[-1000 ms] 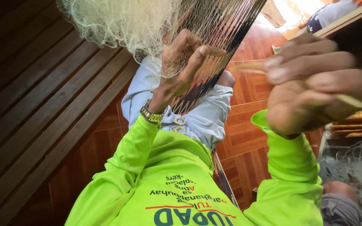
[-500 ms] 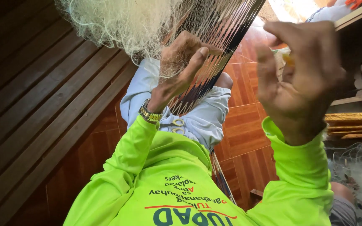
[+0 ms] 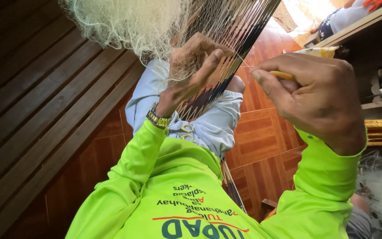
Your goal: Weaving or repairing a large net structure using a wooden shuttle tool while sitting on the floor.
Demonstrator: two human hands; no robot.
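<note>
Pinching net strands (image 3: 226, 57), left hand (image 3: 191, 71) clamps them; right hand (image 3: 319, 97) grips yellow netting needle (image 3: 306, 53). Tangled bundle (image 3: 129, 22) looks unworked.

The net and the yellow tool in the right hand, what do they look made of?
The net looks like fine synthetic line, probably nylon: pale, thin, slightly glossy strands, bunched up top and stretched taut where the left hand grips them. The yellow tool in the right hand looks like smooth plastic, though wood or bamboo cannot be ruled out; it is mostly hidden.
</note>
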